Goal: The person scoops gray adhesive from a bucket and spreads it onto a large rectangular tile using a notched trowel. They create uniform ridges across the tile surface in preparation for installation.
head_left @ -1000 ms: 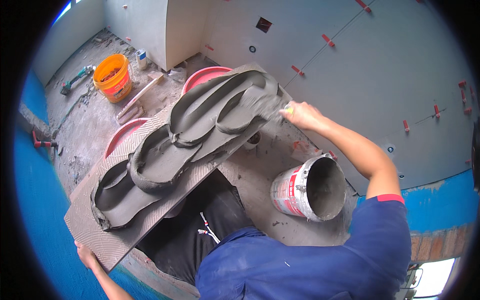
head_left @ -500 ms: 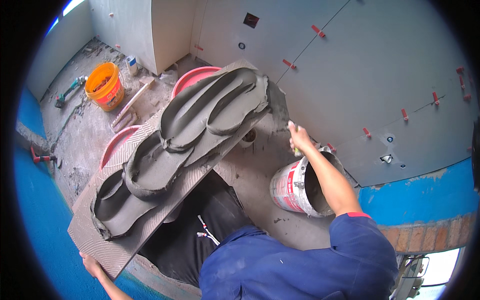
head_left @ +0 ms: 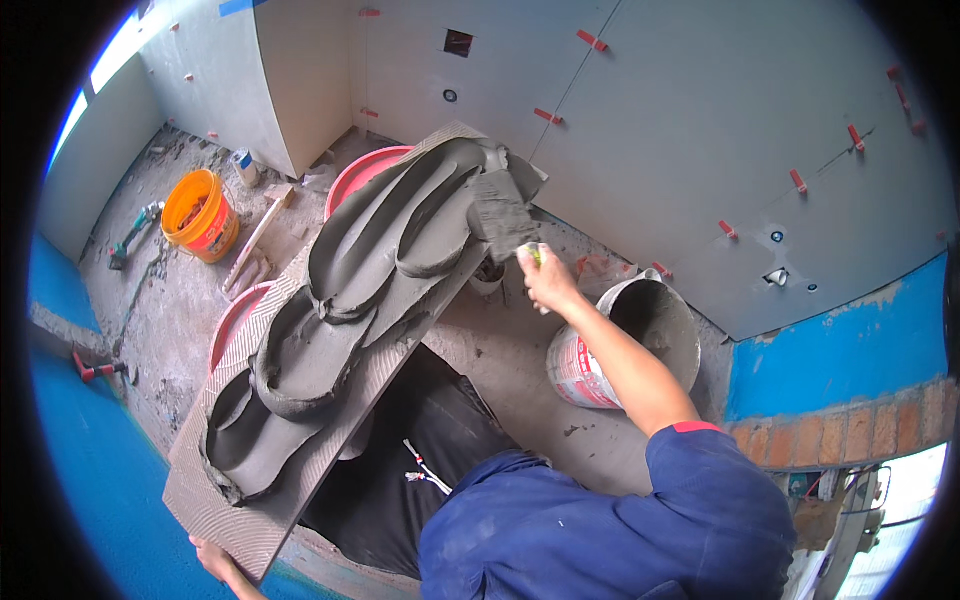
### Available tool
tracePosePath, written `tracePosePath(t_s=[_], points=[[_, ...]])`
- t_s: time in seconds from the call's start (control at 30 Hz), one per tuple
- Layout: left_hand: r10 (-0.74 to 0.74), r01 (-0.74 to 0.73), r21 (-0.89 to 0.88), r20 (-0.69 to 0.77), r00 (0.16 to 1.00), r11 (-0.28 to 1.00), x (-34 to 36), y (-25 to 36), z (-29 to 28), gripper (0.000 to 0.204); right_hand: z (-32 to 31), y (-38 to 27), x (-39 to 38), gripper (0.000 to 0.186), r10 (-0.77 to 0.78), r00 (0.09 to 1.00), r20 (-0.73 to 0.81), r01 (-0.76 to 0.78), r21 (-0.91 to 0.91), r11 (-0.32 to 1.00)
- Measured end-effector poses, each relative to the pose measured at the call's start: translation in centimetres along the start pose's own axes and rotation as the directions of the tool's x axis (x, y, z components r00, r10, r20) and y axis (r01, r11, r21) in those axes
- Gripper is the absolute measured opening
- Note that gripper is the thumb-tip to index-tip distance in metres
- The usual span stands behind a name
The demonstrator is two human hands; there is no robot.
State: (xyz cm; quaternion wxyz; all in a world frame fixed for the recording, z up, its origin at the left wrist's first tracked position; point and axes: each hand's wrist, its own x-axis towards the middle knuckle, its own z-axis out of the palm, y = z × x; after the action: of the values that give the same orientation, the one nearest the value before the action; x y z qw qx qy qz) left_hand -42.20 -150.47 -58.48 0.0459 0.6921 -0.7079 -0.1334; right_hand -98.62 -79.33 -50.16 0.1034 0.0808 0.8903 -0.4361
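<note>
In the head view, the right arm stretches forward, its right hand wrapped around the trowel by the mortar. The left hand touches the near end of the slanting tile; its grip is unclear.

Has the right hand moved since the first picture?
Yes. Against the white bucket on the floor, the right hand is now farther left and lower in the view.
</note>
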Motion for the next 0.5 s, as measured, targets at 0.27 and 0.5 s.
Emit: tracePosePath(t_s=[0.27,0.5], points=[[-0.035,0.035,0.003,-0.036,0.999,0.999,-1.0,0.8,0.3,0.087,-8.4,6.5,1.6,0.061,0.059,0.973,-0.225,-0.105,-0.202,0.974],[0.021,-0.020,0.220,-0.002,1.000,0.975,-3.0,2.8,0.1,0.086,-14.5,-4.4,9.0,0.042,-0.058,0.997,0.049,0.064,-0.114,0.991]])
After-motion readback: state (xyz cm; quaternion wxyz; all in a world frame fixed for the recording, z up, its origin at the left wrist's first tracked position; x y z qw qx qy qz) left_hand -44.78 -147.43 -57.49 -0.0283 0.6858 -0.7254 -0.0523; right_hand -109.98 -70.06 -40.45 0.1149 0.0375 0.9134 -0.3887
